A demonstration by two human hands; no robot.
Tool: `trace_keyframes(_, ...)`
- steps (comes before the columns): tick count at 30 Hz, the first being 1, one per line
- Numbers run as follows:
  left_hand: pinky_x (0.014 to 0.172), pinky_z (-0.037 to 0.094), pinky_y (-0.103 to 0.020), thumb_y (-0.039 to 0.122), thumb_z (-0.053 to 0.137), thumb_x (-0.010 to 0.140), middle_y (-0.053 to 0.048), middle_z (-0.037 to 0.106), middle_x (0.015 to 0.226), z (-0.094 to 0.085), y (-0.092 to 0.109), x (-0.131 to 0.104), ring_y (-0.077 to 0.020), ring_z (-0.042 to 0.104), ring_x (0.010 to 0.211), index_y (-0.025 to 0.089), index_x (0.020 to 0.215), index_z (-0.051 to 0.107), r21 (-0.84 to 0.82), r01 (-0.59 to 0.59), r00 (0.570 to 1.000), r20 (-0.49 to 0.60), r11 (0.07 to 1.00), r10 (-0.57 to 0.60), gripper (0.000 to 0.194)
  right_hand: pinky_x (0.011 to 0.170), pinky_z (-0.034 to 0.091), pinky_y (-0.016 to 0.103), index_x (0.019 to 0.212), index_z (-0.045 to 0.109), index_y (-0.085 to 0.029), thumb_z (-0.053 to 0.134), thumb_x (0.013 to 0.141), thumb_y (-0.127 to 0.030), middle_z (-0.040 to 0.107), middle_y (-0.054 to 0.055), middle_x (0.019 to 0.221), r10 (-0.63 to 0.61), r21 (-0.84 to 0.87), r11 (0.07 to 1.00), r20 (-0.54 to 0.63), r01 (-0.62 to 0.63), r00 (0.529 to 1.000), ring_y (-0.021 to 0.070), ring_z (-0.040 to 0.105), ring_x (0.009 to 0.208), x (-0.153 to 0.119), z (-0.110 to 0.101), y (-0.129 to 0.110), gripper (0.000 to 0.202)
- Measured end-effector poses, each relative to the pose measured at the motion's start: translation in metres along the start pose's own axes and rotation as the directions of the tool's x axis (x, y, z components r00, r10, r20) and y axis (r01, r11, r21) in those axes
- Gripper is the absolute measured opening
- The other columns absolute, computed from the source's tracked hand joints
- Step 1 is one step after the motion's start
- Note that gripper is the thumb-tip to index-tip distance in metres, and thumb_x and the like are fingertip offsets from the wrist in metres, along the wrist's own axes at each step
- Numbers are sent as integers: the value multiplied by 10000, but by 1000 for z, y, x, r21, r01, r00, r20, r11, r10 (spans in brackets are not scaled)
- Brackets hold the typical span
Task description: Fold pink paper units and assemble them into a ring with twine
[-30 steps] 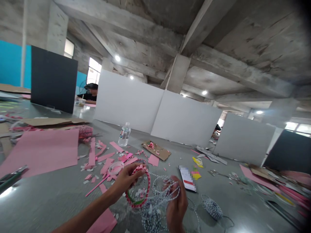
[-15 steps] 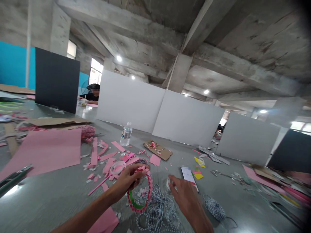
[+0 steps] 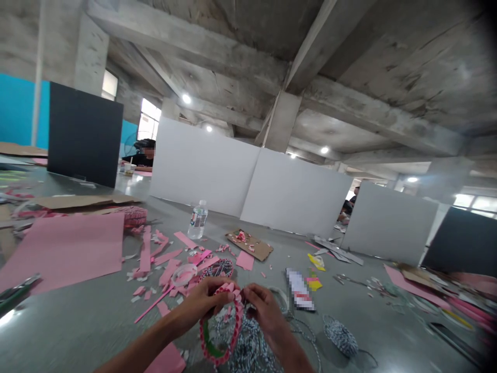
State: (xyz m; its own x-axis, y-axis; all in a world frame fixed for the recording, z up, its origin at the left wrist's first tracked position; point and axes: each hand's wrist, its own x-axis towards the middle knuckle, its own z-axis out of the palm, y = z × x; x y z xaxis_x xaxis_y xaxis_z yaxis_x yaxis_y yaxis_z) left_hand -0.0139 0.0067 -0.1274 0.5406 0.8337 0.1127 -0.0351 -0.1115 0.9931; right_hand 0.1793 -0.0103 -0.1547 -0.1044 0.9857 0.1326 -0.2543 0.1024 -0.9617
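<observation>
My left hand (image 3: 212, 300) is closed around the upper part of a ring (image 3: 235, 331) covered in small pink paper pieces, with a green inner side. The ring hangs upright above a loose heap of black-and-white cord (image 3: 252, 344). At the ring's upper right, my right hand (image 3: 261, 305) is pinched, its fingertips close against the pink pieces; whatever they grip is too small to make out. A pale roll of tape (image 3: 281, 299) lies just behind the right hand.
Pink paper scraps (image 3: 169, 272), a white tape roll (image 3: 184, 275) and a water bottle (image 3: 198, 220) lie or stand ahead to the left. A cardboard piece (image 3: 260, 248) is beyond my hands. Right of them are a phone-shaped item (image 3: 300, 290) and a cord bundle (image 3: 340, 335). White panels (image 3: 295, 194) stand behind.
My right hand has moved left from beside the pale tape roll to the ring's upper edge, its fingers closing to a pinch. The left hand still holds the ring.
</observation>
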Motion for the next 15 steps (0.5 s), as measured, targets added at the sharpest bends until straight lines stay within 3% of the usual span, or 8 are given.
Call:
trace_keyframes(3, 396, 168, -191, 568, 733, 749, 102, 420, 477, -1, -1, 1, -72, 280, 443, 141, 984, 659, -15, 10, 1000, -9, 1000, -10, 493, 691, 506, 224, 676, 695, -173, 887, 626, -516, 717, 37, 779, -3, 214, 977, -87, 22, 996, 169, 650, 786, 1, -2, -9, 397)
trace_keyframes(5, 396, 172, -190, 568, 732, 748, 100, 425, 471, -1, -1, 2, -75, 288, 443, 139, 982, 653, -18, 9, 1000, -23, 1000, -9, 495, 806, 539, 292, 668, 658, -199, 906, 577, -439, 721, 26, 786, 37, 434, 901, -146, 31, 989, 190, 668, 819, 1, -5, -15, 357)
trace_keyframes(7, 399, 178, -191, 570, 736, 741, 98, 430, 469, -1, 0, 1, -77, 297, 444, 136, 976, 651, -14, 14, 999, -30, 1000, -14, 501, 796, 554, 314, 625, 587, -222, 887, 582, -376, 613, -51, 587, 27, 533, 844, -158, 62, 987, 145, 610, 622, 1, -9, -18, 340)
trace_keyframes(8, 402, 179, -192, 572, 739, 737, 97, 431, 473, -1, 0, 1, -77, 301, 447, 136, 973, 651, -13, 20, 999, -33, 1000, -21, 504, 711, 553, 289, 599, 533, -230, 859, 619, -379, 500, -95, 490, -10, 520, 849, -155, 90, 988, 113, 513, 497, 0, -11, -18, 359)
trace_keyframes(9, 405, 178, -193, 575, 742, 734, 96, 431, 479, -1, 1, 1, -77, 303, 450, 137, 970, 651, -13, 27, 999, -32, 1000, -28, 505, 588, 518, 247, 585, 479, -236, 824, 668, -406, 383, -125, 435, -54, 461, 880, -147, 117, 988, 89, 383, 409, -1, -12, -18, 393)
trace_keyframes(11, 414, 172, -194, 575, 740, 740, 94, 430, 500, -1, 1, 0, -75, 304, 464, 142, 965, 649, -22, 21, 999, -33, 1000, -21, 495, 409, 324, 190, 632, 465, -238, 767, 745, -459, 260, -147, 426, -132, 202, 967, -119, 155, 984, 76, 202, 380, -4, -13, -13, 391)
trace_keyframes(13, 420, 160, -196, 570, 733, 755, 95, 421, 511, -1, 0, 1, -73, 296, 471, 149, 954, 645, -37, 0, 999, -41, 999, -1, 474, 410, 182, 197, 750, 545, -226, 773, 761, -450, 289, -139, 456, -209, -162, 967, -54, 198, 977, 79, 215, 409, -7, -11, -7, 319)
trace_keyframes(15, 421, 151, -199, 563, 726, 770, 99, 407, 509, -2, -2, 1, -70, 280, 468, 154, 934, 641, -44, -26, 998, -50, 999, 24, 449, 467, 189, 213, 762, 595, -204, 764, 787, -412, 354, -110, 497, -249, -431, 864, 81, 259, 965, 85, 303, 466, -10, -9, -3, 269)
